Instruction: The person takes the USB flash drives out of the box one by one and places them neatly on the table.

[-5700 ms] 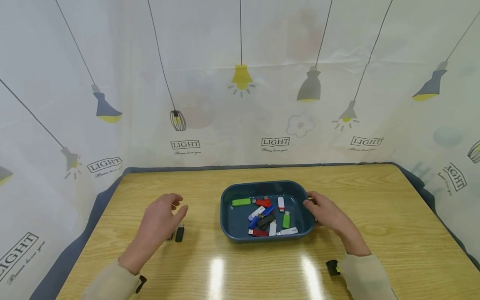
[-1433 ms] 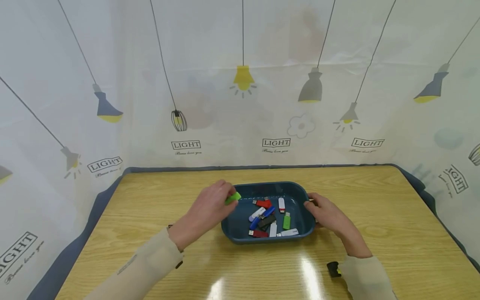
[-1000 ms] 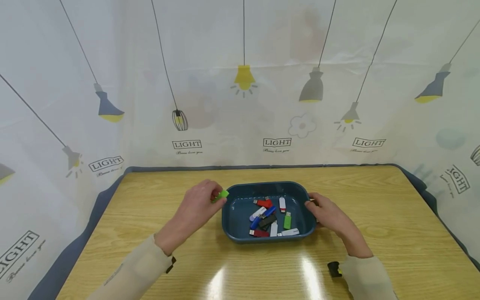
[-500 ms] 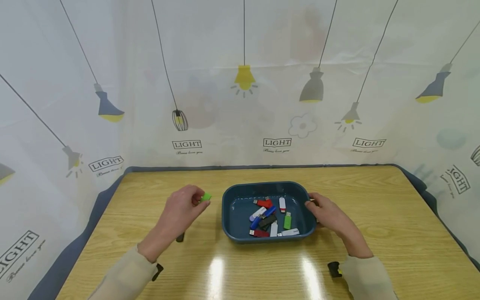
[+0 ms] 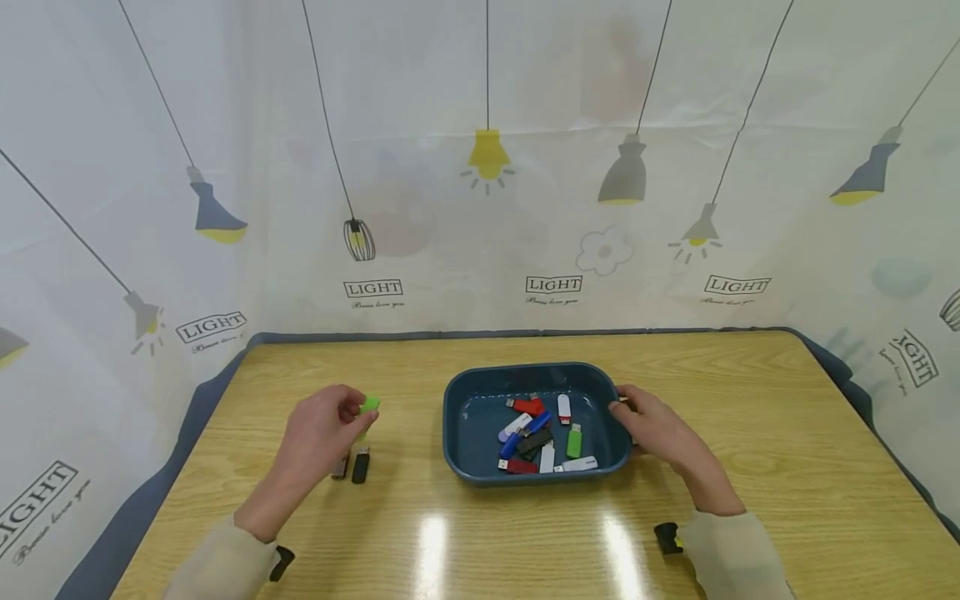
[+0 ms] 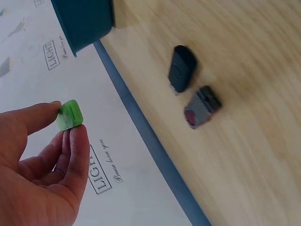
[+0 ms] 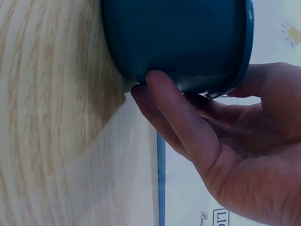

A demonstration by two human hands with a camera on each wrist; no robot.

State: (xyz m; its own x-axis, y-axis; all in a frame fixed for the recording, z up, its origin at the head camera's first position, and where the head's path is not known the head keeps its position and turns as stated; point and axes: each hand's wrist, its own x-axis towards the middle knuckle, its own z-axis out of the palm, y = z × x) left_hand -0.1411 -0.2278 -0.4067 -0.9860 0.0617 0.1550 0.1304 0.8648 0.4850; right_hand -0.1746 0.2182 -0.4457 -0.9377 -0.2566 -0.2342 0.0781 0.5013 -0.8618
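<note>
My left hand (image 5: 318, 437) pinches a green USB stick (image 5: 370, 404) between thumb and fingertips, above the left part of the table. In the left wrist view the end of that green stick (image 6: 70, 115) sticks out from the fingers. Just below the hand, a black USB stick (image 5: 361, 467) and a grey one with a reddish spot (image 6: 202, 107) lie side by side. At the dark blue tray (image 5: 472, 429), my right hand (image 5: 660, 427) grips the right end. Its thumb is at the rim, and its fingers (image 7: 178, 110) are against the outer wall (image 7: 174, 42).
Inside the tray lie several USB sticks, among them a green one (image 5: 574, 442), a red one (image 5: 528, 406), a white one (image 5: 564, 407) and a dark red one (image 5: 519, 467). A curtain (image 5: 420, 200) printed with lamps hangs behind the wooden table (image 5: 787, 433).
The green USB stick that lay in the tray's far left is now in my left hand, carried leftward to above the two sticks on the table. The right hand stays on the tray.
</note>
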